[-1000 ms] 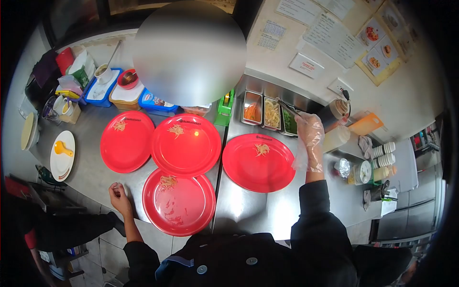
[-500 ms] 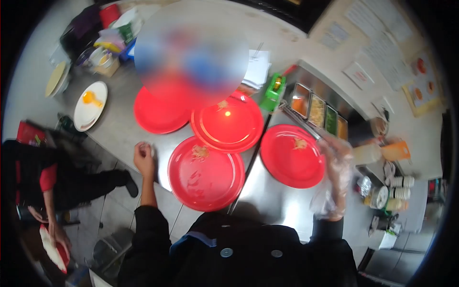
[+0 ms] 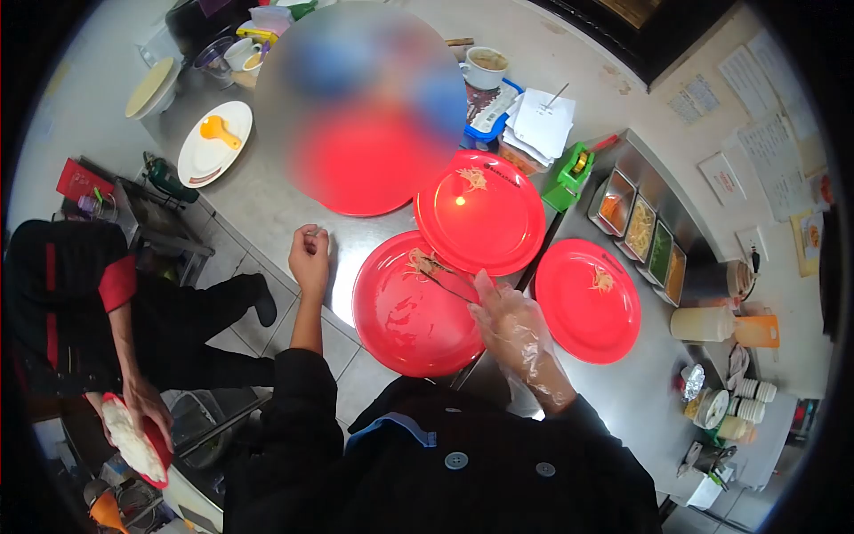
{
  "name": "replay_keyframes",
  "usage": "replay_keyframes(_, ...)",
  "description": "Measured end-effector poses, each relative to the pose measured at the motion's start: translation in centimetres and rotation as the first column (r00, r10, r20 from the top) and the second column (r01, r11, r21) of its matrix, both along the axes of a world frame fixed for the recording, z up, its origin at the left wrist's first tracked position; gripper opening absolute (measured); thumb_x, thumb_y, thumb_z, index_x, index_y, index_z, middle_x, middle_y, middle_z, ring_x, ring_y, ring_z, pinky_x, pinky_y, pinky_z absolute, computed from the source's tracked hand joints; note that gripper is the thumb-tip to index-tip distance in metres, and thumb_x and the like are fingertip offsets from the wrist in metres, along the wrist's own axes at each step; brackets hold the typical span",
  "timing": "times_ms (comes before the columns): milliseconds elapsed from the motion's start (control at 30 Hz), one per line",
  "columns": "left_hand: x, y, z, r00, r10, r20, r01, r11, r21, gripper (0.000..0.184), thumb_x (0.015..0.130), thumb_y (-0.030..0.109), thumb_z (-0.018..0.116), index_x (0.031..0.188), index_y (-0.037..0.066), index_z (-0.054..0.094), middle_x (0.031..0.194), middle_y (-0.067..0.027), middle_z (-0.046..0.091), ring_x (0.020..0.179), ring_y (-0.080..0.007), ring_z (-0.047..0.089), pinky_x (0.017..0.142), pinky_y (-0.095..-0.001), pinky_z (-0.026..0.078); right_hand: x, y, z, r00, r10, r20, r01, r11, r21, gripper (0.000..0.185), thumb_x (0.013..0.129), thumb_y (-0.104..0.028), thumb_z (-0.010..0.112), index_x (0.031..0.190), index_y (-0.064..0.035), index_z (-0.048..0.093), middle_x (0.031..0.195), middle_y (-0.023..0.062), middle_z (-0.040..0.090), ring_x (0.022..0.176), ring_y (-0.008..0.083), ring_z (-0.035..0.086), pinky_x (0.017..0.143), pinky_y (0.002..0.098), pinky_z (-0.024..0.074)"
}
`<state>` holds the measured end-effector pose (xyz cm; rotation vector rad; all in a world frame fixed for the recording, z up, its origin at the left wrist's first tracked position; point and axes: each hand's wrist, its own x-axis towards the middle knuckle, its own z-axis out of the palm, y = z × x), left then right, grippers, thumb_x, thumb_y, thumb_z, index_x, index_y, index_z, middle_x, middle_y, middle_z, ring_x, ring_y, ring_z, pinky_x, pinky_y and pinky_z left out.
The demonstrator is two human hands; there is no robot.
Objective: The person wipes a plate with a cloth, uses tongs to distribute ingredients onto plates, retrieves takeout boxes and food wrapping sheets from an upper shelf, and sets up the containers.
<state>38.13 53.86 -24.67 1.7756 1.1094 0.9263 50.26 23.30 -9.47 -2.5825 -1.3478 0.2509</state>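
My right hand [image 3: 516, 334], in a clear plastic glove, grips metal tongs [image 3: 456, 287]. Their tips reach a small heap of pale shredded food [image 3: 422, 262] on the nearest red plate [image 3: 418, 325]; whether they pinch it, I cannot tell. Wet-looking marks show on that plate. My bare left hand [image 3: 309, 261] is held near the counter's edge, left of this plate, its fingers curled and nothing visible in them. A second red plate [image 3: 494, 227] overlaps the far rim and bears similar shreds. To the right, another red plate [image 3: 578, 311] carries its own heap.
Metal bins [image 3: 639, 227] of food line the right back, near a green tape dispenser [image 3: 569, 176]. A white oval plate [image 3: 200, 160] with a yellow spoon is at left. A co-worker [image 3: 71, 303] stands lower left, holding a red dish of white food. A blur hides the back centre.
My right hand with the tongs has swung left, from the right plate's edge to the heap on the nearest plate. My left hand stays curled. The camera view has shifted.
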Motion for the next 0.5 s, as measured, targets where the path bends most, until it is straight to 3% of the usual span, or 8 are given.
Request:
replay_keyframes(433, 0.1, 0.2, -0.2, 1.000, 0.007, -0.029, -0.007, 1.000, -0.019, 0.022, 0.085, 0.022, 0.065, 0.100, 0.006, 0.060, 0.066, 0.0015, 0.052, 0.062, -0.0073, 0.048, 0.058, -0.0234, 0.040, -0.2, -0.3, -1.1, 0.999, -0.035, -0.022, 0.038, 0.993, 0.110, 0.045, 0.086, -0.021, 0.057, 0.127, -0.0064, 0.046, 0.085, 0.0169, 0.058, 0.075, 0.0346, 0.058, 0.062, 0.0430, 0.0479)
replay_keyframes(500, 0.0, 0.1, -0.2, 0.999, 0.011, -0.042, -0.010, 1.000, 0.008, 0.022, 0.085, 0.022, 0.065, 0.100, 0.006, 0.061, 0.066, 0.0019, 0.052, 0.061, -0.0072, 0.048, 0.058, -0.0231, 0.040, -0.4, -0.5, 0.0, 0.998, -0.056, -0.036, 0.064, 0.963, 0.260, 0.045, 0.083, -0.017, 0.062, 0.125, -0.0073, 0.050, 0.080, 0.0151, 0.058, 0.070, 0.0328, 0.058, 0.060, 0.0406, 0.0475)
